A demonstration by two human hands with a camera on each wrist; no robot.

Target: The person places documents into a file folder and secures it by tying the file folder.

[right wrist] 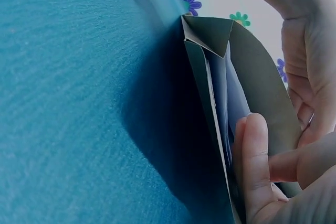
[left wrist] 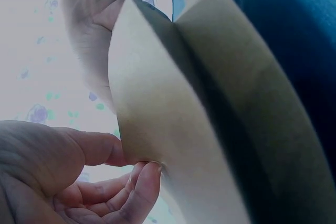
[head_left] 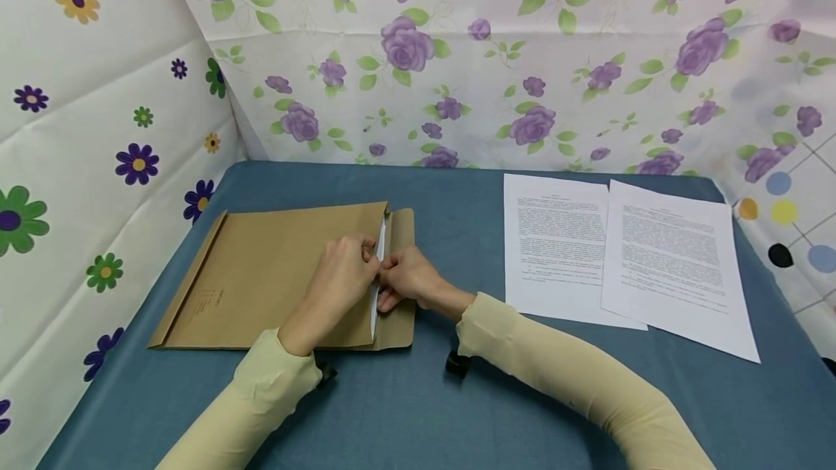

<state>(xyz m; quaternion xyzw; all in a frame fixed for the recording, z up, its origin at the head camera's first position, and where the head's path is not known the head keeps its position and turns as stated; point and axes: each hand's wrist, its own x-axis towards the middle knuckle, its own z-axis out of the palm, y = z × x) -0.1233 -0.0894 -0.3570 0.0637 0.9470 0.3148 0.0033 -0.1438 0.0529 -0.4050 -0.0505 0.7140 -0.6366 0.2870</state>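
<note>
Table (head_left: 405, 412), blue-clothed, runs beneath both hands and out to either side.

Brown envelope (head_left: 281, 260) lies flat, its body mostly left of the hands, its mouth directly beneath them. Looks like light, fairly stiff paper: should bend a little at the panels, crease if forced. Sides are folded, so the mouth gapes when the upper panel is raised.

Printed sheets (head_left: 555, 252), two, well to the right of the hands, the farther one overlapping the nearer. Thin and limp, by the look; best slid or lifted by a corner.

Left hand (head_left: 336, 270): thumb and fingers closed in a pinch on the upper panel's edge. Right hand (head_left: 411, 278): fingertips at the mouth, just beside the left; cannot tell whether they grip anything.

Flap (head_left: 401, 328) spreads below and right of the right hand. Sturdy enough to hold down, probably.

White papers (right wrist: 236, 87) show inside, by the right fingers. Edges likely slippery and easily dog-eared; a flat pinch mid-edge would suit.
</note>
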